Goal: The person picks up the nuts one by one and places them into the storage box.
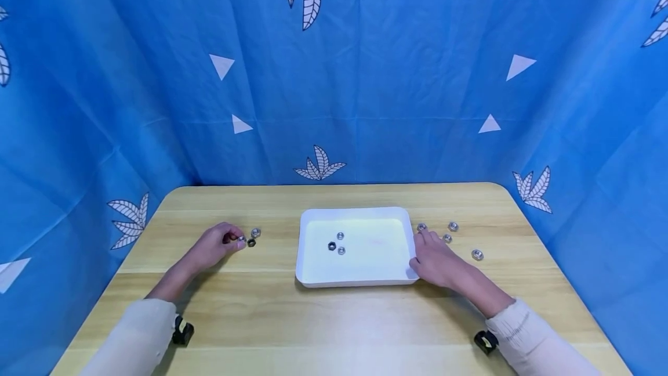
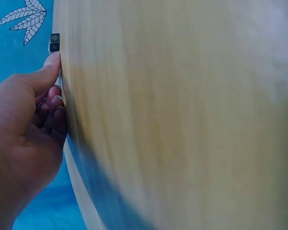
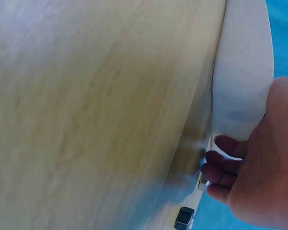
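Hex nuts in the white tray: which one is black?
The leftmost hex nut in the white tray; its dark colour sets it apart from the two silver nuts there.

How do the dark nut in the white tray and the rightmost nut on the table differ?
The dark nut is blackish; the rightmost nut is silvery. The dark nut lies inside the white tray, the rightmost nut on the wooden table. The dark nut looks smaller than the rightmost nut. Neither is held.
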`<state>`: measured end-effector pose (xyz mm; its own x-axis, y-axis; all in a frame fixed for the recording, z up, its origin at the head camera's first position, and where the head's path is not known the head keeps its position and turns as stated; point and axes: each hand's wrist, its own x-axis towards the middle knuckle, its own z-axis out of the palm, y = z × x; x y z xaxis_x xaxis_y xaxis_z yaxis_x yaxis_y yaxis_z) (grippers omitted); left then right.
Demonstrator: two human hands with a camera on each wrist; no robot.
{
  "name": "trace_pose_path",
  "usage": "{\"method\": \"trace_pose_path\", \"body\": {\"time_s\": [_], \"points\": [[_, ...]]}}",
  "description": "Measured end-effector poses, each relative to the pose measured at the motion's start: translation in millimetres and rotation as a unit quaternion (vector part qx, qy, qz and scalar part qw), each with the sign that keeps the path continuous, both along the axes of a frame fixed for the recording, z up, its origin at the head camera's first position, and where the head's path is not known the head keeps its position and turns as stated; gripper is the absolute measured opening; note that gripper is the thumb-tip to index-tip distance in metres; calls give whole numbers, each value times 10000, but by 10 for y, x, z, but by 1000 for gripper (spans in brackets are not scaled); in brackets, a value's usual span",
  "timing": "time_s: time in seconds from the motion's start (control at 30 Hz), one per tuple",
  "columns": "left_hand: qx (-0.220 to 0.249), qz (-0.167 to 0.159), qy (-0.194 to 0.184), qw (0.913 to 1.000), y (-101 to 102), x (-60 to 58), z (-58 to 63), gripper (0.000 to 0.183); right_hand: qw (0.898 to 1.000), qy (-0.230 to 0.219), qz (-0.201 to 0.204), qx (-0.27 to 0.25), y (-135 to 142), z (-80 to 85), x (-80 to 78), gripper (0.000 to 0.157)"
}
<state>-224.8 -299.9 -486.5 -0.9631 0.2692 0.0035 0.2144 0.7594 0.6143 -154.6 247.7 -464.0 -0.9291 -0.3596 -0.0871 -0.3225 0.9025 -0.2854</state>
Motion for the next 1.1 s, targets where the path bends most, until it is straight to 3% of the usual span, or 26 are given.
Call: {"method": "trace_pose_path", "body": {"time_s": [0.5, 0.7, 1.1], "points": [[239, 227, 326, 9989, 137, -8, 112, 16, 10000, -78, 2, -31, 13, -30, 1, 67], [444, 111, 437, 9980, 353, 4, 175, 18, 10000, -38, 6, 2, 13, -30, 16, 65], [378, -310, 885, 9949, 856, -24, 389, 18, 9997, 217, 78, 19, 4, -22, -7, 59]]}}
